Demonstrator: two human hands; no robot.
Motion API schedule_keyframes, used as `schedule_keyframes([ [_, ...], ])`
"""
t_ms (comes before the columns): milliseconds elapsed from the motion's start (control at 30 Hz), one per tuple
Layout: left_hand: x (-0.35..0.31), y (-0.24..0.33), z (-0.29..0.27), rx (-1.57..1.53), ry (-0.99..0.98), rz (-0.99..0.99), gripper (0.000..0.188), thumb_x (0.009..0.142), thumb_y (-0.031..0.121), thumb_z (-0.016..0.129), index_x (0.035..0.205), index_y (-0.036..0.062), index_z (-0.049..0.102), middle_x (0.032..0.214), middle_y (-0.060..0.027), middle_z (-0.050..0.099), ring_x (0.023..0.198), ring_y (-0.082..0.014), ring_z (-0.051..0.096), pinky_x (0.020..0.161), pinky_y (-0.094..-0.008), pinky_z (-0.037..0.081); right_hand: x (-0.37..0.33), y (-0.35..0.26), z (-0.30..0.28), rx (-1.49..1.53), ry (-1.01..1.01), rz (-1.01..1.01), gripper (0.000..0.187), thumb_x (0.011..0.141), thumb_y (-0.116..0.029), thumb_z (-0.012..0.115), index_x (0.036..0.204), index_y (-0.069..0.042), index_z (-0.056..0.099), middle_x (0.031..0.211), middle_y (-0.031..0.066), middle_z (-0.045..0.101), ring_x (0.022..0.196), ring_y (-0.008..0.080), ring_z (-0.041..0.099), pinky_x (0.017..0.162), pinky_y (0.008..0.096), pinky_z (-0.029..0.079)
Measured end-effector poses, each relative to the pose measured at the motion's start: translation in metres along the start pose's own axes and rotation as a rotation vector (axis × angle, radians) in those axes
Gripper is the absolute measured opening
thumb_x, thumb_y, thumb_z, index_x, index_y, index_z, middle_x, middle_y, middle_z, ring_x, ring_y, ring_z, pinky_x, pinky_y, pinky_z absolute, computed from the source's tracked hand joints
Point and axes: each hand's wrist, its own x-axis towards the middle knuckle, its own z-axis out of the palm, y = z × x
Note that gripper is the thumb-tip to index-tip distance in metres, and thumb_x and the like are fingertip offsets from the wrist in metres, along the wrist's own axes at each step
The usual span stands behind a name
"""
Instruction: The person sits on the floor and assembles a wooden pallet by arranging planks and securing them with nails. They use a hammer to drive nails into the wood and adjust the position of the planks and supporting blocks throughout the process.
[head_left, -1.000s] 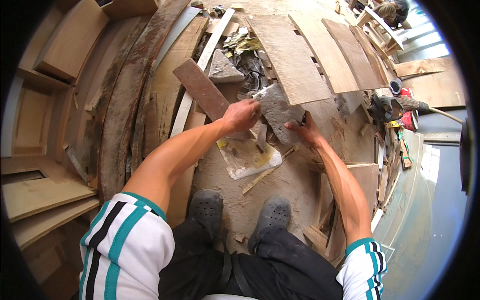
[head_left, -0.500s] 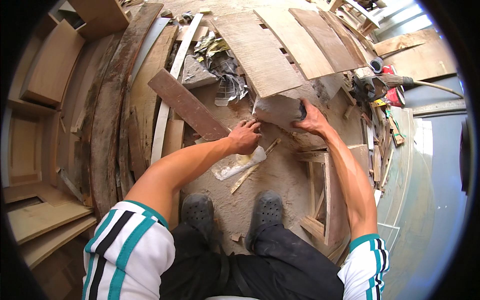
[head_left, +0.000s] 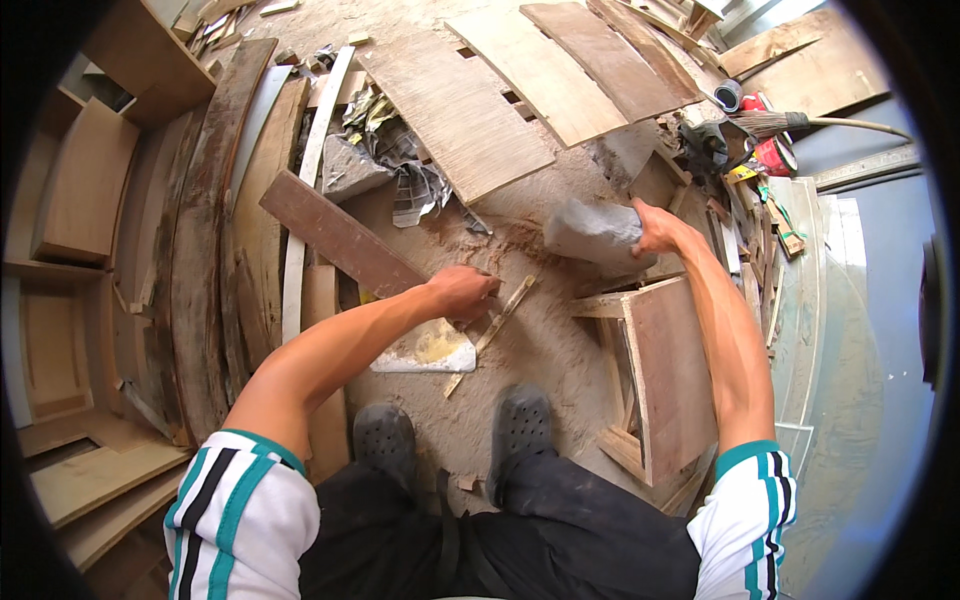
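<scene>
My right hand (head_left: 660, 230) grips the right end of a rough grey concrete block (head_left: 592, 232), held above the dusty ground right of the middle. Over the ground to the left is my left hand (head_left: 468, 292), fingers curled inward. Whatever those fingers hold, if anything, is hidden. It is nearest to the lower end of a reddish-brown board (head_left: 340, 232). Just below it lie a thin wooden stick (head_left: 503, 322) and a white, dirt-smeared flat piece (head_left: 432, 350).
Plywood sheets (head_left: 462, 115) lie ahead, with crumpled newspaper (head_left: 415, 190) and another grey chunk (head_left: 350, 170) at their left. A wooden box frame (head_left: 665, 370) stands by my right forearm. Long planks (head_left: 200, 230) line the left; a broom (head_left: 770, 122) lies at right.
The block in my right hand has moved right, away from the plywood's near corner and my left hand. My left hand has come away from the block's left side. The view has shifted.
</scene>
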Motion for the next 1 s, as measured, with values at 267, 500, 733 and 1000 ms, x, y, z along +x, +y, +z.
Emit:
schedule_keyframes([
  [267, -0.008, -0.046, -0.001, 0.134, 0.183, -0.025, 0.035, 0.09, 0.025, 0.057, 0.114, 0.0015, 0.062, 0.145, -0.0168, 0.049, 0.138, -0.0314, 0.042, 0.114, -0.0421, 0.033, 0.024, 0.095, 0.006, -0.378, -0.077, 0.08, 0.057, 0.068, -0.006, 0.071, 0.122, -0.008, 0.054, 0.11, 0.0197, 0.065, 0.112, 0.0398, 0.06, 0.092, 0.0424, 0.052],
  [500, 0.005, -0.046, 0.005, 0.106, 0.104, -0.092, 0.026, 0.09, 0.024, 0.059, 0.1, 0.0008, 0.061, 0.151, -0.0271, 0.036, 0.138, -0.0411, 0.039, 0.114, -0.0478, 0.032, 0.127, 0.094, 0.002, 0.117, 0.031, 0.349, 0.086, 0.08, -0.035, 0.069, 0.148, 0.001, 0.03, 0.133, 0.0273, 0.056, 0.117, 0.0365, 0.061, 0.09, 0.0392, 0.056],
  [733, 0.012, -0.036, -0.022, 0.044, -0.124, -0.164, 0.028, 0.091, 0.024, 0.056, 0.102, -0.0019, 0.06, 0.157, -0.0245, 0.026, 0.144, -0.04, 0.028, 0.118, -0.0471, 0.026, 0.185, 0.066, 0.029, 0.763, 0.319, 0.556, 0.154, 0.065, -0.066, 0.081, 0.145, 0.004, -0.03, 0.151, 0.0311, 0.031, 0.129, 0.043, 0.049, 0.091, 0.0555, 0.053],
  [1000, 0.016, -0.04, -0.02, 0.102, -0.181, -0.188, 0.033, 0.09, 0.024, 0.054, 0.107, -0.0038, 0.062, 0.158, -0.0221, 0.025, 0.144, -0.0397, 0.03, 0.118, -0.0443, 0.028, 0.193, 0.064, 0.04, 0.52, 0.62, 0.461, 0.133, 0.069, -0.069, 0.074, 0.154, 0.003, 0.002, 0.14, 0.0383, 0.042, 0.127, 0.0478, 0.049, 0.103, 0.0462, 0.044],
])
